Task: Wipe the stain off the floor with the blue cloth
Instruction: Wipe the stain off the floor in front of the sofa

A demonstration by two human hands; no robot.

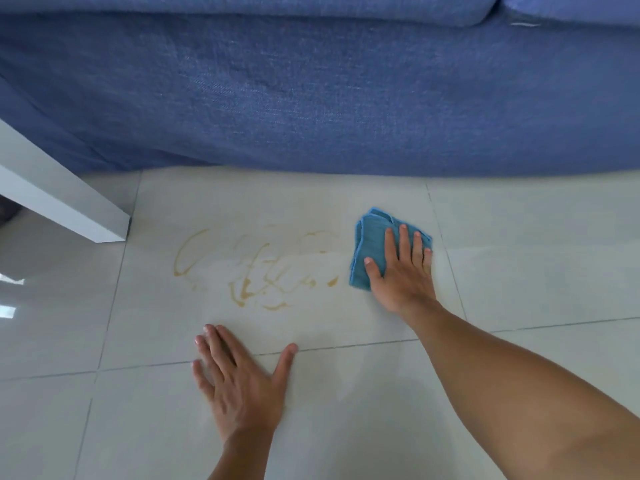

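A smeared yellow-brown stain (256, 268) of thin looping streaks lies on the pale floor tiles (346, 317). To its right sits the folded blue cloth (370, 244), pressed flat to the floor under my right hand (403, 271), fingers spread over it, thumb at its near left edge. The cloth's left edge lies just right of the stain's last spot. My left hand (239, 382) rests flat on the tiles in front of the stain, fingers apart, holding nothing.
A blue fabric sofa (311, 91) fills the back, its base meeting the floor just beyond the stain. A white table leg or panel (65, 199) slants in at the left, ending near the stain's left end. Bare tiles extend right and toward me.
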